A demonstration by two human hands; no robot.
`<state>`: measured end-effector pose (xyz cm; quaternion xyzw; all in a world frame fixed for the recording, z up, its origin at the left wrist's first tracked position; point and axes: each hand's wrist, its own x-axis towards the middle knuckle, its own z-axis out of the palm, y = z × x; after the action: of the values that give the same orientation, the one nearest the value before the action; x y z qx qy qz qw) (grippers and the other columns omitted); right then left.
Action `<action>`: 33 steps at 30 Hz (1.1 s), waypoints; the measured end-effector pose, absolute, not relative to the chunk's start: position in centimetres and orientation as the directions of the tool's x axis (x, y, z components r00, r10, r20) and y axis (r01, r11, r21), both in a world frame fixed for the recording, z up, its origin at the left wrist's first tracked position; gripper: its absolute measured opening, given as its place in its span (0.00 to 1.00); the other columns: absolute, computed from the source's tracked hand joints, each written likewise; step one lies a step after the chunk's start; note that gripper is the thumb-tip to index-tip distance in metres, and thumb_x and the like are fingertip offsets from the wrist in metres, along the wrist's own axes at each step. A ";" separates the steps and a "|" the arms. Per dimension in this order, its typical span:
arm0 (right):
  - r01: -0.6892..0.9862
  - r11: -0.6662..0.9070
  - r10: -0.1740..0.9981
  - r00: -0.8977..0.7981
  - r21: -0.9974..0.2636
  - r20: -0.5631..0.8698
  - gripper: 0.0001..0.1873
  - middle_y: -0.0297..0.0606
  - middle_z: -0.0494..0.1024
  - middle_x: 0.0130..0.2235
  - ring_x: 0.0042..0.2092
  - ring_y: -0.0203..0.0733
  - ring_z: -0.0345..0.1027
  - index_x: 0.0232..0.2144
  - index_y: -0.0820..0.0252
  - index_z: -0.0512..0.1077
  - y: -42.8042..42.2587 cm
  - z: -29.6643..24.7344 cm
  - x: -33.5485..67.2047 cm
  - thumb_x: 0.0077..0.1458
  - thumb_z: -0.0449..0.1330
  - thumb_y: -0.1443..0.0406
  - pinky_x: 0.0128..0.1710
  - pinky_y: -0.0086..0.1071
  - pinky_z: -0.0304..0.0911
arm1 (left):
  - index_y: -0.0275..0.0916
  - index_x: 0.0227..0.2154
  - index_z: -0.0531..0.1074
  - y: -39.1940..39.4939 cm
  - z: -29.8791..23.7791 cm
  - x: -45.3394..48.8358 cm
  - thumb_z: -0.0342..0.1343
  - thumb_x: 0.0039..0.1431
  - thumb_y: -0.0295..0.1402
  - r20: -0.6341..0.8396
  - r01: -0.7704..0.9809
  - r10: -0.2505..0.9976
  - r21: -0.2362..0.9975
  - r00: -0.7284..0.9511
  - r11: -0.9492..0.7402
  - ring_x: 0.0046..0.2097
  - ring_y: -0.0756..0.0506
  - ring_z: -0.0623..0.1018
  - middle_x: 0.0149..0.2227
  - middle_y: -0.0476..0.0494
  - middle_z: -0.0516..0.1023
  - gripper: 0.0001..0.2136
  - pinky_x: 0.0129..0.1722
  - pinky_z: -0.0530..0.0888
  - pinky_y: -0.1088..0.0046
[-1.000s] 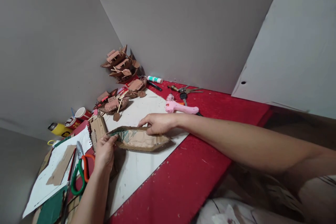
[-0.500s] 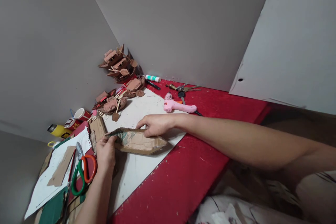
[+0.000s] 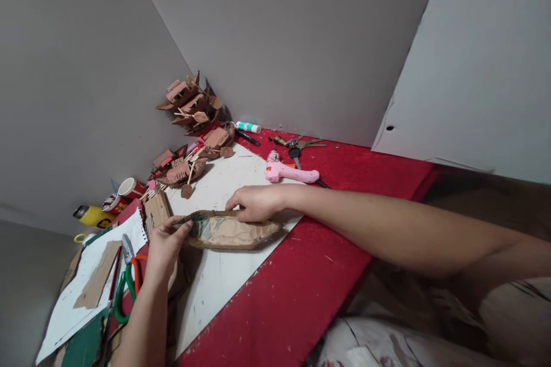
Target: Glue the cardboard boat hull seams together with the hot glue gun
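Note:
A long, pointed cardboard boat hull (image 3: pixel 232 231) lies on a white board (image 3: pixel 224 281) over the red tabletop (image 3: pixel 310 287). My left hand (image 3: pixel 162 248) pinches the hull's left tip between thumb and fingers. My right hand (image 3: pixel 255 202) reaches in from the right and presses its curled fingers on the hull's far rim near the middle. Both hands are closed on the hull.
Finished cardboard boats (image 3: pixel 189 104) are stacked in the corner against the grey wall. A pink glue gun (image 3: pixel 291 172), keys (image 3: pixel 297 144) and a glue stick (image 3: pixel 248 127) lie behind. Scissors (image 3: pixel 125 284), paper, cardboard scraps, cups (image 3: pixel 124 188) and a yellow bottle (image 3: pixel 89 215) crowd the left.
The hull has tipped slightly, its right tip now lower and flatter on the board. Both hands keep their hold; the left hand shifted a little along the tip.

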<state>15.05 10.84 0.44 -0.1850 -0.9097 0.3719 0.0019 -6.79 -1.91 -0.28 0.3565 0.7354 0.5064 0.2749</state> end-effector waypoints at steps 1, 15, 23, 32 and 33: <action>0.343 0.664 0.350 -0.928 -0.665 -0.129 0.23 0.43 0.79 0.43 0.38 0.40 0.69 0.50 0.62 0.74 10.8 0.5 15.1 0.51 0.54 0.70 0.34 0.27 0.59 | 0.34 0.28 0.77 -1.9 -0.5 -7.0 0.70 0.33 0.38 -0.024 0.289 0.808 0.927 -0.588 0.238 0.23 0.52 0.71 0.22 0.49 0.75 0.18 0.24 0.65 0.78; 0.351 0.722 0.390 -0.918 -0.596 -0.069 0.19 0.45 0.79 0.39 0.36 0.39 0.69 0.44 0.63 0.76 10.0 0.8 15.2 0.52 0.52 0.71 0.32 0.28 0.56 | 0.35 0.22 0.74 -2.1 -1.1 -7.5 0.66 0.40 0.42 0.084 0.538 0.851 0.806 -0.518 0.248 0.19 0.53 0.63 0.17 0.52 0.68 0.14 0.19 0.58 0.78; 0.361 0.726 0.401 -0.914 -0.585 -0.066 0.19 0.47 0.79 0.42 0.41 0.44 0.71 0.43 0.62 0.77 9.7 0.4 14.9 0.53 0.51 0.70 0.36 0.30 0.58 | 0.36 0.18 0.69 -1.9 -1.4 -6.4 0.62 0.44 0.41 0.124 0.618 0.833 0.731 -0.540 0.291 0.19 0.55 0.56 0.16 0.55 0.61 0.13 0.17 0.52 0.78; 0.373 0.761 0.425 -0.905 -0.532 -0.026 0.18 0.48 0.79 0.41 0.41 0.48 0.72 0.41 0.61 0.76 8.9 0.0 14.8 0.52 0.50 0.69 0.35 0.33 0.58 | 0.37 0.16 0.69 -1.7 -1.4 -5.4 0.59 0.46 0.39 0.195 0.689 0.823 0.664 -0.533 0.290 0.20 0.53 0.58 0.15 0.53 0.61 0.12 0.19 0.54 0.77; 0.375 0.759 0.424 -0.905 -0.532 -0.033 0.18 0.48 0.79 0.41 0.41 0.48 0.72 0.41 0.61 0.76 8.7 0.1 14.9 0.52 0.50 0.69 0.35 0.33 0.58 | 0.37 0.17 0.69 -1.7 -1.6 -5.5 0.59 0.46 0.39 0.202 0.697 0.820 0.654 -0.535 0.293 0.20 0.53 0.58 0.15 0.53 0.61 0.12 0.19 0.54 0.77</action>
<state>14.87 8.72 0.06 -0.2133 -0.9368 0.2735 0.0447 -5.48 -1.73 -1.55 0.4745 0.7995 0.3581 0.0861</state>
